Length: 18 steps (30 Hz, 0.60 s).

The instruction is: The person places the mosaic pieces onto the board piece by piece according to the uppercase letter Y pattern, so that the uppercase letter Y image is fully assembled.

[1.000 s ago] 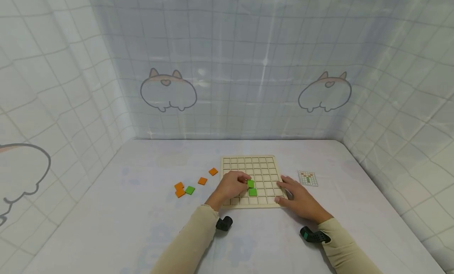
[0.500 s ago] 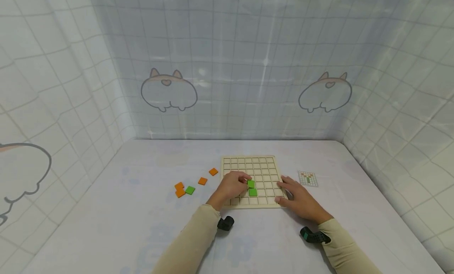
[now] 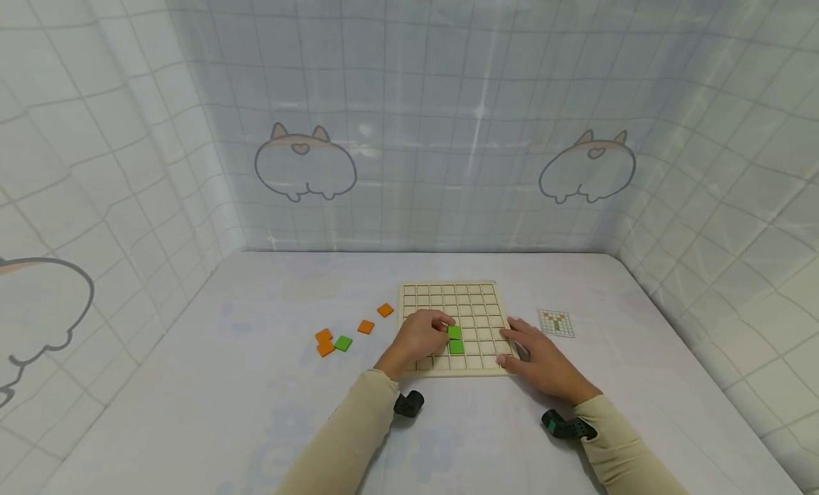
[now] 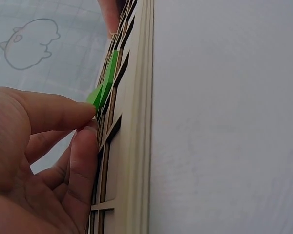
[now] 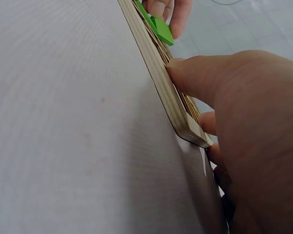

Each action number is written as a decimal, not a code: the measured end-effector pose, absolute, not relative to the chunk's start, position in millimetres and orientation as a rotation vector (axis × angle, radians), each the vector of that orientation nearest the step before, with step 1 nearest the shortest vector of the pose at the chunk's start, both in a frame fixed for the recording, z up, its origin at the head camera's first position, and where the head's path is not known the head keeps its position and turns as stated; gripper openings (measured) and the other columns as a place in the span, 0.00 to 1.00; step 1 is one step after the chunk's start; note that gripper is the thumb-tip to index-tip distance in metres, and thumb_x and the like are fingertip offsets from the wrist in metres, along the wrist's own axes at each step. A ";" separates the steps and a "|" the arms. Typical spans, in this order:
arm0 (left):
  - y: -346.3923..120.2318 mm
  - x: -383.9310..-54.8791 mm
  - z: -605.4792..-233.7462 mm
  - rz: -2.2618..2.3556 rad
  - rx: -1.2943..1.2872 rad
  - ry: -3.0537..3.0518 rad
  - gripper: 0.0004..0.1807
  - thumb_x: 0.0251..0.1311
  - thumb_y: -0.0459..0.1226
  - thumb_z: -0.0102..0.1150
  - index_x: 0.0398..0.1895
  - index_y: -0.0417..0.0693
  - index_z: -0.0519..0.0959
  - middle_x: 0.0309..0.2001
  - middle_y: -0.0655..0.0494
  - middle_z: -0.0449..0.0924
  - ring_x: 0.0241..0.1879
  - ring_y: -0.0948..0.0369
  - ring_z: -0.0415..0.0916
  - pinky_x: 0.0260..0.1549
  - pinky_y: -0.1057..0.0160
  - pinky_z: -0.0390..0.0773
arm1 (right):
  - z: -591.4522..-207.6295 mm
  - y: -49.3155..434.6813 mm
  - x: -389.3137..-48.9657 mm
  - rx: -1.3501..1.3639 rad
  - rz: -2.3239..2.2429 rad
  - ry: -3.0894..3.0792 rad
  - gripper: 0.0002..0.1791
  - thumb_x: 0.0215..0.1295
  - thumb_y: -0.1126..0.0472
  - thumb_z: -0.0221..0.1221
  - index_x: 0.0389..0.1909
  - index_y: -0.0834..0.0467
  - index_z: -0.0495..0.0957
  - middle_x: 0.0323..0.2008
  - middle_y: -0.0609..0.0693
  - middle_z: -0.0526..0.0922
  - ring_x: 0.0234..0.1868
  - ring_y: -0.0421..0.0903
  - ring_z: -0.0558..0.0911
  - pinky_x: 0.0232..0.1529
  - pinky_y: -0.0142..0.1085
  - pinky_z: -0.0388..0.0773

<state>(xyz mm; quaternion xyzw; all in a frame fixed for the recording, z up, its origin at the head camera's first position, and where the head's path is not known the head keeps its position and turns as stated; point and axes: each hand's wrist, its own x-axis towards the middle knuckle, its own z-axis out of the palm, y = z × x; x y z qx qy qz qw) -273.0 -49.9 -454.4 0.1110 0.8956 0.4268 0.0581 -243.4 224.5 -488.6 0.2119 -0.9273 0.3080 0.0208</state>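
My left hand [image 3: 420, 335] is over the wooden grid board [image 3: 483, 310], pinching a green square tile [image 3: 454, 332] between thumb and index finger. That tile is tilted in the left wrist view, its lower edge close over the grid. Just in front of it, another green tile [image 3: 456, 347] lies in a grid cell. My right hand [image 3: 544, 358] rests at the board's right edge with fingers spread. In the right wrist view its thumb [image 5: 198, 73] lies on the board's rim [image 5: 158, 78], while the other fingers are partly hidden behind the hand.
Left of the board lie several loose orange tiles [image 3: 365, 327] and one green tile [image 3: 343, 343]. A small card with a coloured grid pattern [image 3: 556, 323] lies to the right. Tile-patterned curtains surround the white table [image 3: 256, 410] at the back and sides.
The left hand and the green tile it pinches have shifted very slightly to the right. My right hand, the board and the loose tiles stay where they were.
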 end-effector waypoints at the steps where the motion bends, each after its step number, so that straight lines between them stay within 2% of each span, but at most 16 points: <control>1: -50.2 -272.8 -454.2 1.294 0.339 2.713 0.16 0.60 0.31 0.60 0.49 0.52 0.86 0.36 0.60 0.79 0.36 0.61 0.73 0.34 0.62 0.74 | -488.7 224.5 -243.4 0.660 0.953 -2.874 0.38 0.68 0.39 0.60 0.70 0.59 0.70 0.75 0.57 0.59 0.76 0.60 0.53 0.68 0.63 0.54; 8: -51.3 -271.6 -454.1 1.301 0.370 2.708 0.15 0.59 0.30 0.61 0.49 0.49 0.86 0.35 0.59 0.79 0.35 0.61 0.73 0.33 0.62 0.74 | -487.3 223.0 -241.8 0.666 0.951 -2.875 0.38 0.68 0.40 0.60 0.70 0.60 0.70 0.75 0.58 0.60 0.76 0.61 0.53 0.68 0.63 0.54; 18: -48.7 -276.4 -458.8 1.248 0.352 2.766 0.13 0.58 0.31 0.62 0.44 0.52 0.87 0.32 0.64 0.78 0.34 0.63 0.73 0.34 0.62 0.73 | -485.3 222.3 -241.0 0.665 0.947 -2.872 0.37 0.69 0.39 0.59 0.70 0.59 0.70 0.75 0.58 0.60 0.76 0.61 0.54 0.68 0.63 0.54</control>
